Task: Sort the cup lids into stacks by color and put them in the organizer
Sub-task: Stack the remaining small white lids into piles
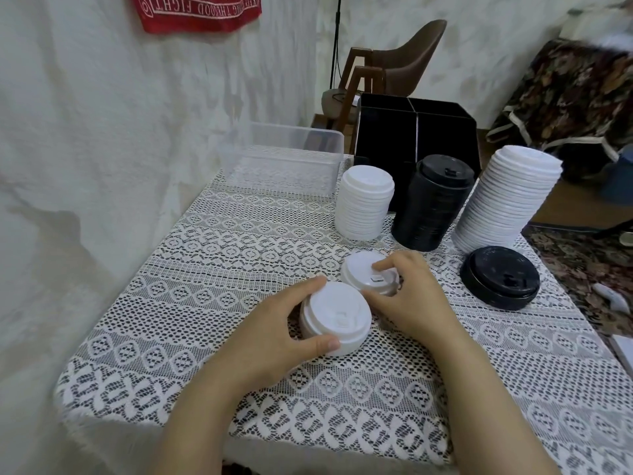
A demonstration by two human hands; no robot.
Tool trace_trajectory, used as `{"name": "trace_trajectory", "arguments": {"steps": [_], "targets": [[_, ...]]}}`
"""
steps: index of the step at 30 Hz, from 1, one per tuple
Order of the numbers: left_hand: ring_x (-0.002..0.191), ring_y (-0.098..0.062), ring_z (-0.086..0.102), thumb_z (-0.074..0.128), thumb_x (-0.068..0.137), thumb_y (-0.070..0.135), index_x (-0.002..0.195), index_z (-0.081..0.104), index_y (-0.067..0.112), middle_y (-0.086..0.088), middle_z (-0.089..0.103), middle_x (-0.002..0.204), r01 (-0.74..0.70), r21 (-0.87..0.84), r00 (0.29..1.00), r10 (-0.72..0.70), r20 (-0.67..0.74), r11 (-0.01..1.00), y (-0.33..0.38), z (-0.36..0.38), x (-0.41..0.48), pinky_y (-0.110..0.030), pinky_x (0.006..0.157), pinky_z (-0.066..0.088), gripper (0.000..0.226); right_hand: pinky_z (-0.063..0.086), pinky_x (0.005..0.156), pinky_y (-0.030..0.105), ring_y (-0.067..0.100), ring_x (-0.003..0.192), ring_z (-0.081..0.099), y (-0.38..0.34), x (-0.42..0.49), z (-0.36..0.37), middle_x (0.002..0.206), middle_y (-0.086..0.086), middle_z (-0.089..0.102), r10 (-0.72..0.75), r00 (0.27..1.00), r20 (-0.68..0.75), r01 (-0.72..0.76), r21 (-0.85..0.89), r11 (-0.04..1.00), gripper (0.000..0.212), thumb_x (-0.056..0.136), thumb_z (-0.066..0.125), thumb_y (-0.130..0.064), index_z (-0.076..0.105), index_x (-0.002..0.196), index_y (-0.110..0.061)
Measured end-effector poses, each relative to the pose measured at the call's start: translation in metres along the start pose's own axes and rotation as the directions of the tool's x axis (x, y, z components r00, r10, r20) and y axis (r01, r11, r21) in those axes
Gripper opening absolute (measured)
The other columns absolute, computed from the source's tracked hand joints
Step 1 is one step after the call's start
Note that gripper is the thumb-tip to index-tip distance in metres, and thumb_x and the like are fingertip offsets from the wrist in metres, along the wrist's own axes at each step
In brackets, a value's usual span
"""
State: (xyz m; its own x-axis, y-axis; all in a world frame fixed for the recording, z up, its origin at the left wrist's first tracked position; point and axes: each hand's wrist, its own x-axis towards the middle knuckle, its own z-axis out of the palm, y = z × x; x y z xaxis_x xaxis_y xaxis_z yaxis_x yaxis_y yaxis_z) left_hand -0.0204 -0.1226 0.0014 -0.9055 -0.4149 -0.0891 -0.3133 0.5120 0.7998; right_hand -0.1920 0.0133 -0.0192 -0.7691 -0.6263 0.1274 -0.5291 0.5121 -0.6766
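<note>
Centrally, two bare forearms reach onto a tabletop covered by a white lace cloth. The left hand grips a low white stack of cup lids, with its thumb curled along the near rim and its fingers wrapped round the far left side. Just to the right of it, and touching or almost touching that stack, sits a second white lid; whether this is one lid or a few nested together cannot be told. The right hand pinches it, forefinger bent over the top and thumb against the near edge. Beyond the right hand's fingertips stand three sorted piles in a row: a short white stack to the left, a black stack straight ahead, and a tall white stack to the right, which leans towards the right. Right of the right hand, near the foot of the tall pile, a few black lids lie flat on the cloth. Behind the row, further from both hands, is the black organizer, with a divider splitting it into compartments. Far beyond the left hand rests a clear plastic container. A brown chair stands behind the tabletop, and a red cloth hangs on the white wall.
</note>
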Motion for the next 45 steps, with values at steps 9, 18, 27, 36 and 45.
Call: {"name": "trace_trajectory", "arguments": {"steps": [9,18,27,36,45], "targets": [[0.132,0.001,0.029,0.082,0.069,0.038,0.141,0.033,0.049,0.023,0.034,0.148,0.009,-0.007,1.0,-0.008,0.011,1.0,0.0,0.0,0.0,-0.031,0.114,0.024,0.087,0.039,0.077,0.011,0.007,0.103,0.052,0.002,-0.002,-0.002,0.122,-0.012,0.052,-0.018,0.999,0.038,0.017,0.021,1.0,0.037,0.079,0.076,-0.028,0.057,0.11,-0.03],[0.128,0.006,0.024,0.082,0.068,0.04,0.143,0.028,0.05,0.027,0.031,0.146,0.001,0.028,1.0,-0.002,0.013,1.0,0.002,-0.001,-0.001,-0.033,0.114,0.021,0.093,0.037,0.096,0.01,-0.002,0.112,0.048,-0.017,-0.027,-0.013,0.12,-0.012,0.049,-0.099,0.985,-0.144,0.13,0.225,0.966,0.051,0.073,0.08,-0.027,0.058,0.116,-0.04],[0.129,0.001,0.04,0.072,0.048,0.069,0.148,0.021,0.045,0.022,0.038,0.146,0.002,-0.03,0.999,-0.001,0.043,1.0,0.001,-0.001,0.0,-0.032,0.112,0.033,0.115,0.015,0.093,-0.002,-0.009,0.124,0.024,-0.035,-0.054,0.004,0.135,-0.025,0.033,-0.186,0.974,0.13,0.176,0.089,0.98,0.054,0.078,0.076,-0.042,0.05,0.124,-0.054],[0.129,0.001,0.037,0.083,0.066,0.042,0.146,0.024,0.047,0.023,0.039,0.143,0.029,0.023,0.999,-0.03,0.034,0.999,0.001,-0.002,-0.001,-0.028,0.111,0.03,0.1,0.027,0.095,0.0,-0.013,0.121,0.034,-0.033,-0.054,0.007,0.135,-0.023,0.037,-0.198,0.964,0.176,0.174,0.142,0.974,0.052,0.077,0.078,-0.043,0.052,0.12,-0.056],[0.137,-0.004,0.033,0.063,0.09,0.032,0.139,0.038,0.049,0.023,0.038,0.147,0.017,-0.037,1.0,-0.017,-0.002,0.999,-0.001,-0.009,-0.007,-0.044,0.115,0.029,0.058,0.026,0.084,-0.008,-0.021,0.109,0.034,-0.036,-0.053,0.006,0.135,-0.024,0.034,-0.197,0.957,0.213,0.177,0.109,0.978,0.056,0.077,0.077,-0.042,0.055,0.128,-0.047]]}}
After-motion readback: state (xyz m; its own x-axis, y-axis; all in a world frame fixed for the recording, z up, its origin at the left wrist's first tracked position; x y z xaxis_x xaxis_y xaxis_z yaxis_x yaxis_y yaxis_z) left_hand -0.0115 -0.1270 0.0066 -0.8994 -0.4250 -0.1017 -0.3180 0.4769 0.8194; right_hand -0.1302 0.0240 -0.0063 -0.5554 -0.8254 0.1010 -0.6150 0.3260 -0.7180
